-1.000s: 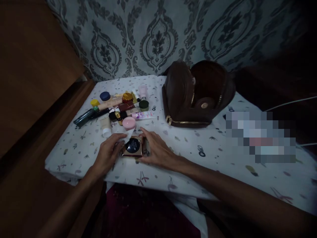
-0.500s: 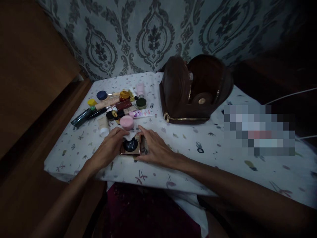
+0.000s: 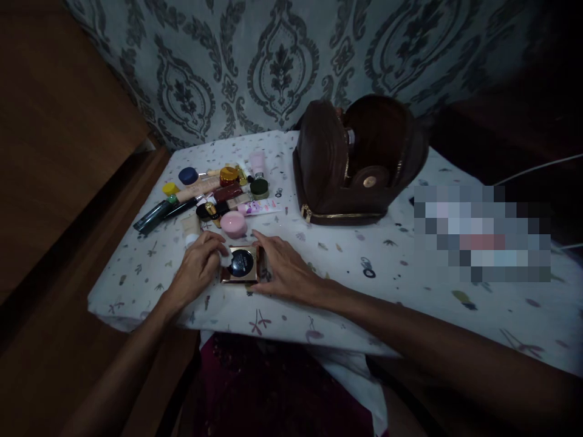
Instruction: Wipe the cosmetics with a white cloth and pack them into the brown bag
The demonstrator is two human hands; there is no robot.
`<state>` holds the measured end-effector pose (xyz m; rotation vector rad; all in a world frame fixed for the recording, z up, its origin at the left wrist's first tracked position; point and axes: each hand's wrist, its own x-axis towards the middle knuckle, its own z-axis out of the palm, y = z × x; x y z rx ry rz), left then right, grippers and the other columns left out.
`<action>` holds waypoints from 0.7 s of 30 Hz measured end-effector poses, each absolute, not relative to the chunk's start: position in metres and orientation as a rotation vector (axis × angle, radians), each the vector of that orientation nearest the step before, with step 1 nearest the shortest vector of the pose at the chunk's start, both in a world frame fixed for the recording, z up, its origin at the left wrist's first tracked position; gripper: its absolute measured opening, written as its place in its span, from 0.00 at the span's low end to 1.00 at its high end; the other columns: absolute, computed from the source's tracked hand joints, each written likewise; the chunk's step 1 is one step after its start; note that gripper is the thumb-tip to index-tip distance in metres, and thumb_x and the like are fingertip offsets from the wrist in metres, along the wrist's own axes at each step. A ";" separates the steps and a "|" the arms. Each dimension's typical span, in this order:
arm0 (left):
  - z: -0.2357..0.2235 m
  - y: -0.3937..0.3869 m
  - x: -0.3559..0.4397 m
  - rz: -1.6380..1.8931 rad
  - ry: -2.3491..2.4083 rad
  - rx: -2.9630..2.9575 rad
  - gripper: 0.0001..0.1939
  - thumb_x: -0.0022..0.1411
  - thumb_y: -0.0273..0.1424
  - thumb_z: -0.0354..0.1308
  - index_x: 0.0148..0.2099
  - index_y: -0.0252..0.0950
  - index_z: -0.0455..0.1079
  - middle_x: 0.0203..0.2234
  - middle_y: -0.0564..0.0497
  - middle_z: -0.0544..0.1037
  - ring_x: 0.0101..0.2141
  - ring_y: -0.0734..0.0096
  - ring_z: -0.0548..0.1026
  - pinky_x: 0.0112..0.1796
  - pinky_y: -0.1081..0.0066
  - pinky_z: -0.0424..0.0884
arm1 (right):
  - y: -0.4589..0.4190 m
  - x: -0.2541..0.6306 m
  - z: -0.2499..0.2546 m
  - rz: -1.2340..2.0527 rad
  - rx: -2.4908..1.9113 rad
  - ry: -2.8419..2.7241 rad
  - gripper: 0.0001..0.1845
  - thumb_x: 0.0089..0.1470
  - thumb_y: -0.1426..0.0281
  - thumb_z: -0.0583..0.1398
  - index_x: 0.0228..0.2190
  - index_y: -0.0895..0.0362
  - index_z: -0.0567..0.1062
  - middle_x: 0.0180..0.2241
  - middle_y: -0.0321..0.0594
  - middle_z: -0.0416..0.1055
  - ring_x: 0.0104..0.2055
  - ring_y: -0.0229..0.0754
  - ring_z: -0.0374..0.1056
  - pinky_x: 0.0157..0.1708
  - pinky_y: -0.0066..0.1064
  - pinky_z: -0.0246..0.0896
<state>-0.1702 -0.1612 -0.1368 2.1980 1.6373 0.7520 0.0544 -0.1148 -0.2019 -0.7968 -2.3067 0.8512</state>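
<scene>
Gold Compact Between Two Hands, Tissue in the Left

The left hand's point(image 3: 199, 267) grip is closed, pinching a white tissue point(image 3: 225, 258) at the left edge of a gold compact point(image 3: 240, 265) with a round dark centre. The right hand's point(image 3: 286, 267) grip is spread, thumb and fingers around the compact's right side. The compact lies on the bench point(image 3: 337, 328), near its front edge. Just beyond it sits a pink round container point(image 3: 234, 224); a pale tube point(image 3: 191, 228) lies beyond the left hand. Farther back are a dark green-lidded jar point(image 3: 259, 188), an amber jar point(image 3: 229, 176), a blue-lidded jar point(image 3: 188, 176) and a teal tube point(image 3: 153, 216). An open brown bag point(image 3: 337, 176) stands to the right of these.
</scene>
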 end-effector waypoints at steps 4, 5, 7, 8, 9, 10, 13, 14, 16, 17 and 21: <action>-0.145 -0.162 -0.165 0.831 1.698 2.138 0.08 0.68 0.31 0.50 0.37 0.37 0.68 0.42 0.46 0.73 0.46 0.60 0.73 0.47 0.60 0.70 | -0.115 0.054 -0.201 0.846 -0.798 -2.310 0.61 0.45 0.58 0.70 0.70 0.57 0.45 0.59 0.56 0.64 0.59 0.61 0.61 0.57 0.60 0.59; -0.147 -0.162 -0.163 0.851 1.720 2.142 0.06 0.67 0.29 0.50 0.39 0.38 0.68 0.43 0.46 0.73 0.46 0.60 0.73 0.47 0.60 0.70 | -0.115 0.054 -0.201 0.844 -0.800 -2.309 0.61 0.45 0.58 0.70 0.69 0.58 0.45 0.58 0.56 0.64 0.59 0.61 0.61 0.57 0.59 0.59; -0.149 -0.162 -0.161 0.883 1.790 2.123 0.10 0.64 0.26 0.51 0.48 0.38 0.67 0.44 0.46 0.73 0.47 0.60 0.73 0.48 0.59 0.70 | -0.116 0.054 -0.201 0.840 -0.800 -2.303 0.61 0.45 0.58 0.71 0.69 0.58 0.45 0.58 0.57 0.64 0.59 0.61 0.61 0.57 0.60 0.59; -0.149 -0.163 -0.161 0.891 1.838 2.087 0.15 0.62 0.25 0.51 0.52 0.38 0.65 0.46 0.46 0.74 0.47 0.60 0.73 0.48 0.59 0.70 | -0.116 0.054 -0.201 0.841 -0.795 -2.302 0.61 0.45 0.58 0.71 0.69 0.58 0.45 0.58 0.56 0.64 0.59 0.61 0.61 0.57 0.60 0.59; -0.149 -0.163 -0.161 0.894 1.894 2.036 0.18 0.62 0.25 0.52 0.54 0.38 0.64 0.46 0.46 0.75 0.47 0.59 0.74 0.48 0.58 0.70 | -0.116 0.054 -0.200 0.844 -0.788 -2.300 0.61 0.45 0.57 0.71 0.69 0.58 0.45 0.58 0.56 0.64 0.59 0.61 0.61 0.57 0.60 0.59; -0.149 -0.164 -0.162 0.893 1.946 1.979 0.19 0.62 0.26 0.53 0.55 0.38 0.64 0.47 0.45 0.76 0.46 0.58 0.74 0.47 0.58 0.70 | -0.116 0.055 -0.200 0.847 -0.784 -2.298 0.61 0.45 0.57 0.71 0.69 0.58 0.46 0.58 0.56 0.64 0.59 0.61 0.61 0.57 0.60 0.58; -0.149 -0.164 -0.166 0.901 1.994 1.842 0.16 0.61 0.30 0.55 0.52 0.38 0.67 0.45 0.47 0.78 0.42 0.59 0.76 0.43 0.61 0.70 | -0.116 0.055 -0.200 0.853 -0.790 -2.295 0.60 0.45 0.57 0.71 0.69 0.59 0.47 0.58 0.56 0.64 0.59 0.61 0.60 0.57 0.60 0.59; -0.149 -0.164 -0.168 0.913 1.972 1.811 0.15 0.60 0.30 0.55 0.51 0.38 0.68 0.43 0.48 0.78 0.40 0.60 0.75 0.41 0.63 0.70 | -0.116 0.055 -0.200 0.852 -0.795 -2.297 0.60 0.45 0.57 0.71 0.69 0.59 0.48 0.58 0.56 0.64 0.59 0.61 0.60 0.57 0.59 0.59; -0.149 -0.163 -0.171 0.939 1.896 1.757 0.12 0.60 0.31 0.56 0.47 0.38 0.70 0.39 0.50 0.79 0.37 0.63 0.75 0.38 0.66 0.69 | -0.116 0.055 -0.199 0.846 -0.800 -2.308 0.59 0.46 0.57 0.71 0.69 0.60 0.48 0.58 0.56 0.64 0.59 0.60 0.60 0.57 0.58 0.60; -0.149 -0.163 -0.171 0.950 1.861 1.740 0.10 0.59 0.31 0.57 0.45 0.38 0.70 0.38 0.51 0.79 0.36 0.64 0.74 0.38 0.67 0.69 | -0.116 0.055 -0.199 0.841 -0.802 -2.316 0.59 0.46 0.57 0.71 0.69 0.60 0.48 0.58 0.56 0.64 0.59 0.60 0.60 0.58 0.58 0.60; -0.147 -0.162 -0.172 0.956 1.810 1.805 0.05 0.61 0.32 0.56 0.41 0.39 0.69 0.34 0.54 0.77 0.35 0.66 0.73 0.38 0.69 0.69 | -0.117 0.055 -0.197 0.823 -0.817 -2.337 0.60 0.45 0.58 0.72 0.68 0.62 0.48 0.59 0.58 0.63 0.60 0.60 0.60 0.59 0.57 0.59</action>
